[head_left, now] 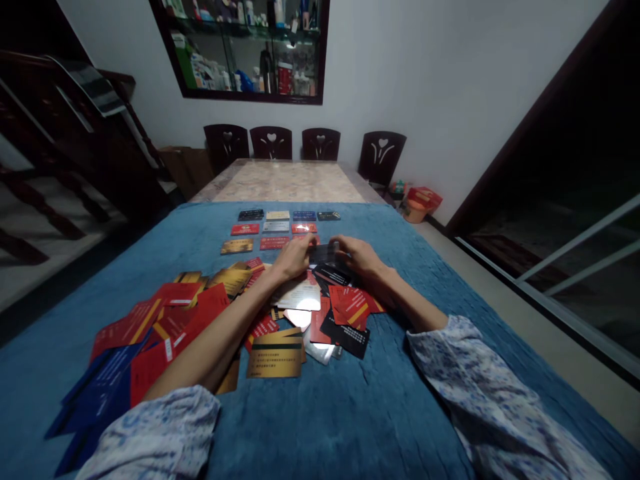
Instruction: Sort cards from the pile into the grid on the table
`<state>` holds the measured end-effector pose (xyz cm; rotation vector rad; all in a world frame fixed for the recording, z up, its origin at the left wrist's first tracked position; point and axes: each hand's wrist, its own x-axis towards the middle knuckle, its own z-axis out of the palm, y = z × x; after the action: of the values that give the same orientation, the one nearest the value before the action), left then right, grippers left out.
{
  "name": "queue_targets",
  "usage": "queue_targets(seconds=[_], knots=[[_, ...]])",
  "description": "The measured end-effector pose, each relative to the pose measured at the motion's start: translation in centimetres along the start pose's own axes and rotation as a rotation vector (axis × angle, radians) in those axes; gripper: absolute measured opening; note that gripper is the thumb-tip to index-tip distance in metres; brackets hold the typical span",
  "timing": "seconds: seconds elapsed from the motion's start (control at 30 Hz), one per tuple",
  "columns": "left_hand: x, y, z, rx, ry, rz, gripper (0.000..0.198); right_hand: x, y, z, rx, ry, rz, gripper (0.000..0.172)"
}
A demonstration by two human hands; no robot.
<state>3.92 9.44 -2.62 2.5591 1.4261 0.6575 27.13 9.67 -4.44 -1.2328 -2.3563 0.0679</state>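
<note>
Both my hands reach forward over a blue cloth (350,413). My left hand (293,259) and my right hand (357,257) pinch the two ends of a dark card (324,253) held just above the cloth. Beyond it lie cards set in neat rows (277,229), red, gold, blue and black. Under my forearms spreads a loose heap of cards (200,313), red, blue, gold and black, with a gold card (275,357) near the front.
The cloth covers the near part of a long marble-topped table (287,181). Several dark chairs (270,141) stand at its far end under a glass wall cabinet (245,47). A staircase rises at left; a red bag (424,199) sits on the floor at right.
</note>
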Motion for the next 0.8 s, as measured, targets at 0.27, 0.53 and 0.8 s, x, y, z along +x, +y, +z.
queue_targets(seconds=[0.27, 0.53, 0.8], knots=[[-0.4, 0.8, -0.3, 0.076, -0.057, -0.038, 0.042, -0.2, 0.1, 0.6, -0.011, -0.057, 0.002, 0.056], [-0.5, 1.3, -0.4, 0.109, -0.090, -0.086, 0.042, -0.2, 0.1, 0.7, 0.020, -0.058, -0.023, 0.061], [-0.1, 1.1, -0.1, 0.047, -0.069, -0.054, 0.041, 0.1, 0.3, 1.0, -0.080, -0.041, -0.005, 0.053]])
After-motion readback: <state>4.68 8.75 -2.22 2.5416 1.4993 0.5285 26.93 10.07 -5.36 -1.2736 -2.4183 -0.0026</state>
